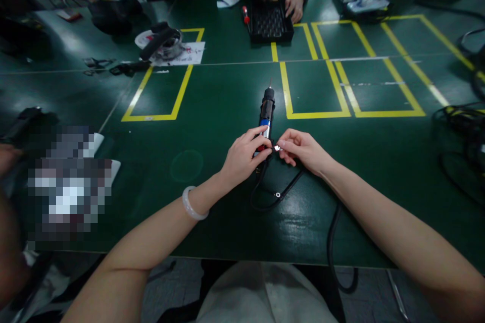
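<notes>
A black electric screwdriver with a blue band lies on the green table, its thin bit facing away from me. My left hand rests over its near end, fingers curled against the body and thumb towards the cable end. Just right of it, my right hand pinches a small shiny, whitish piece between thumb and fingertips. That piece is too small to identify, and it sits close to my left thumb. A black cable loops on the table below both hands. My fingers partly hide the screwdriver's rear end.
Yellow tape outlines mark the green table. Across it, a person's hands are at a black case, beside a red screwdriver. Tape rolls lie at left. More black cables lie at right.
</notes>
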`<action>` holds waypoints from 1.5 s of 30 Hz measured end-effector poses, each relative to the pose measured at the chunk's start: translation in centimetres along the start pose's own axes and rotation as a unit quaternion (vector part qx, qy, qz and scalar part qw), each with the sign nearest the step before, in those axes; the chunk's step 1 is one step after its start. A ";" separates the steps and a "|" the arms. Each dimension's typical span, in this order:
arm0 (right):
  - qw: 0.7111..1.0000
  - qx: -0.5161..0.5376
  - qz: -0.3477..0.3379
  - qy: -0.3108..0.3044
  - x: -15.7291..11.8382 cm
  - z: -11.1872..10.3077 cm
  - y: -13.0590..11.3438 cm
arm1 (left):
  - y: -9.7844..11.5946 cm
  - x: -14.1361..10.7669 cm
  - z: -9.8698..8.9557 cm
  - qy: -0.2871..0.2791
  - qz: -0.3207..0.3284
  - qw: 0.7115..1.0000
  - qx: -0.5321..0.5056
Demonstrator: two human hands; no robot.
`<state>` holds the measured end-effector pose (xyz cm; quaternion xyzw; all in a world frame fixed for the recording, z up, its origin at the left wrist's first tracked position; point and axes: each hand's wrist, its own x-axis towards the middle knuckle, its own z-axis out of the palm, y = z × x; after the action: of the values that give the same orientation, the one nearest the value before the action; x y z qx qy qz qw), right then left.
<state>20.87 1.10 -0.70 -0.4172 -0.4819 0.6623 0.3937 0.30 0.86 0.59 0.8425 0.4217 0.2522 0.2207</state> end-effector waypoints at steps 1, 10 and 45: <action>1.000 0.000 -0.001 0.000 0.0 0.0 0.0 | 0.0 0.0 0.0 -0.002 -0.001 1.000 0.003; 1.000 -0.002 -0.003 0.002 0.0 0.0 0.1 | 0.1 0.1 0.0 -0.006 -0.005 1.000 0.009; 0.947 -0.269 -0.173 -0.030 0.1 -1.2 0.8 | 0.6 0.1 0.1 -0.005 -0.024 0.999 0.022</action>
<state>21.88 1.38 -1.68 -0.3977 -0.7189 0.4419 0.3603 0.74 0.63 0.90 0.8380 0.4462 0.2331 0.2108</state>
